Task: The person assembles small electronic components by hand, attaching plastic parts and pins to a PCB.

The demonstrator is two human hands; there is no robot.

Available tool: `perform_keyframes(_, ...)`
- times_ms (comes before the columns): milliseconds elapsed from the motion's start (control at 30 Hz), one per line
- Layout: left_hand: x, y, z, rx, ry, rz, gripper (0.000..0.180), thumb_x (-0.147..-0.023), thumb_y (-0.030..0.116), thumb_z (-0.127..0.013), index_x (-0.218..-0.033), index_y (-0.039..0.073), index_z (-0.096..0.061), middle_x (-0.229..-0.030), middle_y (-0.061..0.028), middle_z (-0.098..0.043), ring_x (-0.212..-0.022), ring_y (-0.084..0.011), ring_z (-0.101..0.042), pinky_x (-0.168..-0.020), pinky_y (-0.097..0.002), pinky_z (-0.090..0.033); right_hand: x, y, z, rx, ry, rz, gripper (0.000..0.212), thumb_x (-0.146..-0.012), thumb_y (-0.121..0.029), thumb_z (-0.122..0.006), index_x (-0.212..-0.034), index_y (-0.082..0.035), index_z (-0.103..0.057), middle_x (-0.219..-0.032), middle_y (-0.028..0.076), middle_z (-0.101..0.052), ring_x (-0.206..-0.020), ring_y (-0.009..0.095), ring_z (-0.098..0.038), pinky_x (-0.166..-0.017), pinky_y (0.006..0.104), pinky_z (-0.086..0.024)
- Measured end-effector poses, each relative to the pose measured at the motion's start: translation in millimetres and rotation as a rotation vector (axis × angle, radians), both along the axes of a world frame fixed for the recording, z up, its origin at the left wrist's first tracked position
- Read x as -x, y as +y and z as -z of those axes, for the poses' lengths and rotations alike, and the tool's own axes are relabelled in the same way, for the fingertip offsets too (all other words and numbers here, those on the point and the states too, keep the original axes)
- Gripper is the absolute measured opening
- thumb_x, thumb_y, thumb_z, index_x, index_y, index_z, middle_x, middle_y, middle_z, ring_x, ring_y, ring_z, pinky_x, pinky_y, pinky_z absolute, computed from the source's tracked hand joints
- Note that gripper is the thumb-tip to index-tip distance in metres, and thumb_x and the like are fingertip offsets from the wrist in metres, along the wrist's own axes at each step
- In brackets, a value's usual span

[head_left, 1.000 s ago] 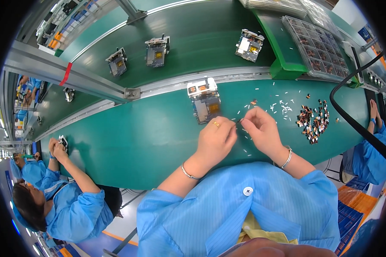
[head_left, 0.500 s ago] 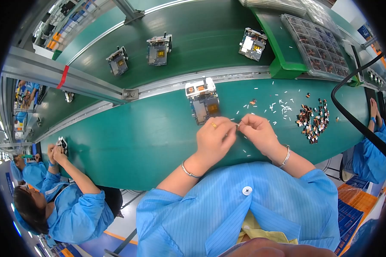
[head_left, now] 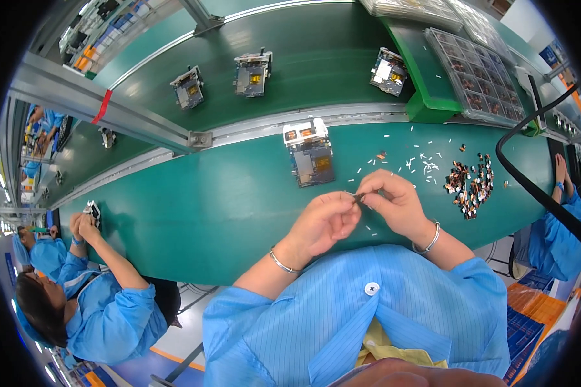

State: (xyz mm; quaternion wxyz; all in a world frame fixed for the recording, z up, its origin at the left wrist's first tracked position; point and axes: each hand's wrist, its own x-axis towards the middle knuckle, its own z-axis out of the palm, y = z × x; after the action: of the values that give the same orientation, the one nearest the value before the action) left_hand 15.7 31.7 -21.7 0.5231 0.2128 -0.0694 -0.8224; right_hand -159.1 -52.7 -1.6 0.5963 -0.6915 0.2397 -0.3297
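Note:
My left hand (head_left: 326, 222) and my right hand (head_left: 395, 203) meet in front of my chest, above the near edge of the green work surface. Pinched between their fingertips is a small dark part (head_left: 359, 197), partly hidden by the fingers, its exact kind too small to tell. Just beyond my left hand lies a circuit board assembly (head_left: 311, 158) with a white-framed end. Right of it are scattered small white strips (head_left: 426, 164), and farther right a loose pile of small black, orange and white components (head_left: 469, 187).
Several similar board assemblies (head_left: 252, 74) sit on the green belt beyond the metal rail (head_left: 252, 133). A clear compartment tray (head_left: 478, 74) rests at the far right, near a green bracket (head_left: 432, 106). A black cable (head_left: 529, 187) arcs at right. Co-workers (head_left: 103, 316) sit along the left.
My left hand has turned, and its lower fingers show more. A dark part now shows at the fingertips, where a thin pale bit showed before. The view has shifted slightly.

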Motion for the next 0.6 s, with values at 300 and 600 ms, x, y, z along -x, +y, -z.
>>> perform_keyframes(300, -62, -35, -9, 0.539, -1.953, -0.600, 0.063, -0.070, 0.008, -0.071, -0.130, 0.007, -0.050, -0.140, -0.0206, -0.040, -0.127, -0.0358, -0.038, -0.106, -0.0455, -0.033, -49, -32, -4, 0.310, 0.129, 0.118, 0.009, -0.080, -0.003, -0.068, -0.088, -0.005, -0.066, -0.096, 0.006, -0.060, -0.092, 0.019, -0.056, -0.082, 0.0311, -0.046)
perform_keyframes(600, -71, -41, 32, 0.490, -1.699, -0.504, 0.074, -0.072, 0.009, -0.070, -0.141, 0.011, -0.041, -0.146, -0.0230, -0.035, -0.134, -0.0386, -0.034, -0.110, -0.0450, -0.030, -95, -34, 20, 0.477, 0.265, 0.292, 0.012, -0.076, -0.005, -0.073, -0.086, -0.010, -0.069, -0.116, 0.010, -0.055, -0.114, 0.031, -0.045, -0.096, 0.0402, -0.040)
